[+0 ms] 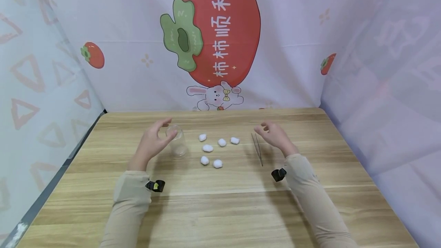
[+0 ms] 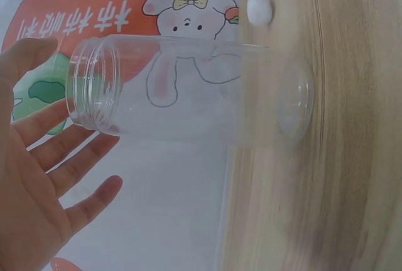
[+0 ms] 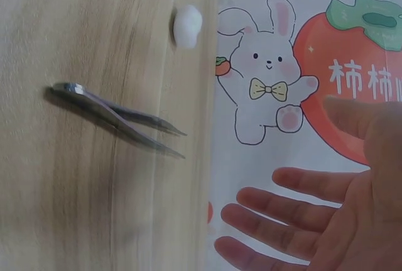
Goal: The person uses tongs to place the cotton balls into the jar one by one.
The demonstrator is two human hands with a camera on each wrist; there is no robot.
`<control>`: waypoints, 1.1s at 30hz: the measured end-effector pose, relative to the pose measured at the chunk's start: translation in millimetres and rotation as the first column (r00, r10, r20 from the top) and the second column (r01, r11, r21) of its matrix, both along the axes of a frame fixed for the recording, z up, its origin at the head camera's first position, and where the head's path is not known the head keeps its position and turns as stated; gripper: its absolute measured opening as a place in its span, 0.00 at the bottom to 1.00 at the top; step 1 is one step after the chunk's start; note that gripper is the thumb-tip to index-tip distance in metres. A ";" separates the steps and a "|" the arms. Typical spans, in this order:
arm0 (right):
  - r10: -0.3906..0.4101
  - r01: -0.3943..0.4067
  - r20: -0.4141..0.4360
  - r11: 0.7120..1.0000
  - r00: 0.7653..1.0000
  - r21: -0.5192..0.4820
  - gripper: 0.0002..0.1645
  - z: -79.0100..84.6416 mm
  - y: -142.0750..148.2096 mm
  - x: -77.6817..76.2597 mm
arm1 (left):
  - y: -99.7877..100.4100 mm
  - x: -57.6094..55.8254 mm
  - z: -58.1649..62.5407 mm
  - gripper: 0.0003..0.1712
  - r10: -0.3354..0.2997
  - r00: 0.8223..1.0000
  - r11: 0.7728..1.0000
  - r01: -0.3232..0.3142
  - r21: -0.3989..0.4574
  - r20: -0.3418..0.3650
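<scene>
A clear, lidless jar (image 1: 178,144) stands upright on the table, its threaded mouth level with my left hand (image 1: 153,141). In the left wrist view the thumb and fingers of that hand (image 2: 38,151) spread around the mouth of the jar (image 2: 188,88). My right hand (image 1: 273,135) hovers above a pair of metal tweezers (image 1: 257,150) lying on the wood. Its fingers are loosely extended and hold nothing in the right wrist view, where the tweezers (image 3: 113,117) lie with their tips apart. Several white cotton balls (image 1: 208,148) are scattered between the two hands.
The wooden table (image 1: 213,209) is bounded by a printed cloth backdrop (image 1: 293,30) at its far edge and cloth walls on both sides. Small black cameras (image 1: 156,186) are strapped at the wrists over beige sleeves (image 1: 125,209).
</scene>
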State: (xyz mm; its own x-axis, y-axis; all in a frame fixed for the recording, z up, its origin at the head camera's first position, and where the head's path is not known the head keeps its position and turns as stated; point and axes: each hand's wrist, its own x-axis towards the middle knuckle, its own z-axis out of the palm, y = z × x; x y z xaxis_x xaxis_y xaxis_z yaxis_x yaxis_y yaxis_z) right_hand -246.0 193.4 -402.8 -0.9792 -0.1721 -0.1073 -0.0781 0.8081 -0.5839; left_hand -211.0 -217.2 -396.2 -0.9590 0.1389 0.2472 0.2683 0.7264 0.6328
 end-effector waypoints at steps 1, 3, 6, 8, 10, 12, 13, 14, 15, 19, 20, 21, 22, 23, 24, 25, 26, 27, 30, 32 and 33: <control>-0.001 0.001 0.003 1.000 1.000 -0.005 0.40 -1.2 -0.6 1.0 | 0.3 0.4 -1.1 0.35 -0.001 1.000 1.000 0.001 0.005 0.005; -0.001 0.001 0.015 1.000 1.000 -0.012 0.39 -3.3 -1.8 3.0 | 1.1 1.4 -3.3 0.36 -0.001 1.000 1.000 0.001 0.020 0.019; -0.004 0.005 0.033 1.000 0.999 -0.022 0.39 -5.8 -3.0 5.5 | 2.4 3.1 -6.4 0.37 0.001 1.000 0.999 -0.002 0.041 0.023; -0.008 0.009 0.041 1.000 0.999 -0.027 0.39 -6.6 -3.7 6.5 | 3.1 4.3 -8.1 0.37 0.005 1.000 0.999 -0.006 0.051 0.012; -0.016 0.017 0.046 0.999 0.999 -0.032 0.39 -7.4 -4.2 7.3 | 3.7 5.3 -9.4 0.37 0.013 1.000 0.998 -0.012 0.057 -0.012; -0.025 0.027 0.054 0.999 0.998 -0.036 0.38 -8.3 -4.9 7.7 | 3.7 5.4 -10.8 0.36 0.015 0.999 0.998 -0.013 0.066 -0.029; -0.029 0.031 0.058 0.999 0.998 -0.038 0.37 -8.9 -5.2 7.9 | 3.6 5.2 -11.4 0.36 0.016 0.999 0.997 -0.014 0.074 -0.031; -0.036 0.038 0.066 0.999 0.997 -0.039 0.37 -10.0 -5.5 7.8 | 3.4 4.9 -12.3 0.36 0.018 0.999 0.997 -0.015 0.080 -0.031; -0.039 0.042 0.074 0.998 0.996 -0.040 0.37 -10.8 -5.8 8.1 | 3.2 4.5 -13.0 0.36 0.017 0.999 0.996 -0.014 0.085 -0.031; -0.056 0.062 0.105 0.997 0.993 -0.047 0.36 -14.4 -6.1 9.8 | 2.1 2.7 -16.9 0.36 0.012 1.000 0.995 -0.011 0.100 -0.010; -0.063 0.069 0.114 0.996 0.991 -0.049 0.36 -15.2 -5.9 10.3 | 1.8 2.4 -17.9 0.36 0.013 1.000 0.995 -0.012 0.100 -0.007; -0.068 0.075 0.120 0.996 0.990 -0.055 0.36 -15.5 -6.0 11.1 | 1.8 2.3 -18.8 0.36 0.014 1.000 0.995 -0.013 0.102 -0.005; -0.077 0.086 0.128 0.994 0.989 -0.063 0.36 -15.8 -6.0 11.7 | 1.6 2.3 -19.7 0.36 0.017 1.000 0.994 -0.016 0.107 -0.003; -0.086 0.097 0.137 0.993 0.987 -0.073 0.35 -15.9 -6.2 12.4 | 1.7 2.9 -20.1 0.37 0.018 1.000 0.994 -0.017 0.108 -0.002; -0.096 0.109 0.147 0.991 0.984 -0.082 0.35 -16.3 -6.4 13.1 | 1.7 3.1 -20.7 0.37 0.019 1.000 0.993 -0.019 0.113 -0.002; -0.108 0.125 0.163 0.987 0.981 -0.096 0.34 -16.5 -6.7 13.8 | 1.7 3.2 -21.3 0.37 0.021 1.000 0.993 -0.020 0.120 -0.002; -0.120 0.140 0.176 0.984 0.977 -0.107 0.34 -16.9 -7.0 14.6 | 2.0 3.5 -21.7 0.38 0.020 1.000 0.992 -0.020 0.128 -0.002; -0.130 0.155 0.191 0.980 0.973 -0.125 0.33 -17.2 -7.4 15.4 | 2.2 3.7 -22.2 0.38 0.020 1.000 0.990 -0.019 0.138 0.000; -0.161 0.202 0.233 0.965 0.959 -0.165 0.32 -18.5 -8.0 17.7 | 3.3 4.0 -23.5 0.40 0.020 1.000 0.986 -0.022 0.164 0.016; -0.176 0.228 0.254 0.955 0.951 -0.190 0.31 -19.8 -8.1 18.4 | 3.6 4.3 -24.5 0.42 0.024 0.999 0.984 -0.029 0.176 0.031; -0.183 0.239 0.262 0.950 0.948 -0.201 0.31 -20.7 -7.9 18.5 | 3.6 4.3 -25.1 0.43 0.027 0.999 0.983 -0.033 0.181 0.038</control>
State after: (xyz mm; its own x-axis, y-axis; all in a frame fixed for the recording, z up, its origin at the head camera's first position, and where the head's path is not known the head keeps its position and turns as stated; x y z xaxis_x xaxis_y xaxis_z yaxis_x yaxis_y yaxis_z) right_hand -227.5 185.5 -423.5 -0.9464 -0.0111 -0.3228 0.2430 0.6339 -0.7343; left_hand -206.7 -213.6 -421.3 -0.9705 0.0660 0.2320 0.2237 0.6062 0.7632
